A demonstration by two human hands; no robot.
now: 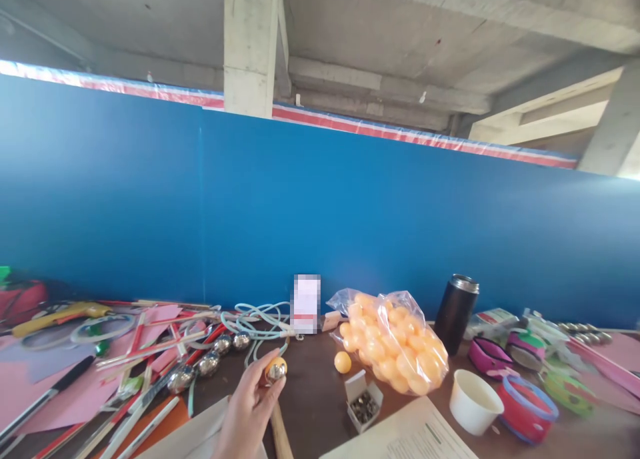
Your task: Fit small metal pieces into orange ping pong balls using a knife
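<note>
My left hand [249, 411] reaches up from the bottom edge and pinches a small ball [275, 369], orange on top and shiny silver in front, just above the brown table [310, 386]. A row of shiny silver balls [210, 362] lies just left of it. To the right a loose orange ball [343, 362] rests on the table beside a clear bag of orange balls [393, 342]. A wooden handle [281, 438] lies under my hand. My right hand is out of sight.
A small open box of tacks [364, 404], a white cup [473, 400], a black flask [456, 312] and coloured tape rolls [527, 409] stand right. Pink paper, pens and sticks [100, 379] cover the left. A pale cord [255, 319] lies by the blue wall [350, 212].
</note>
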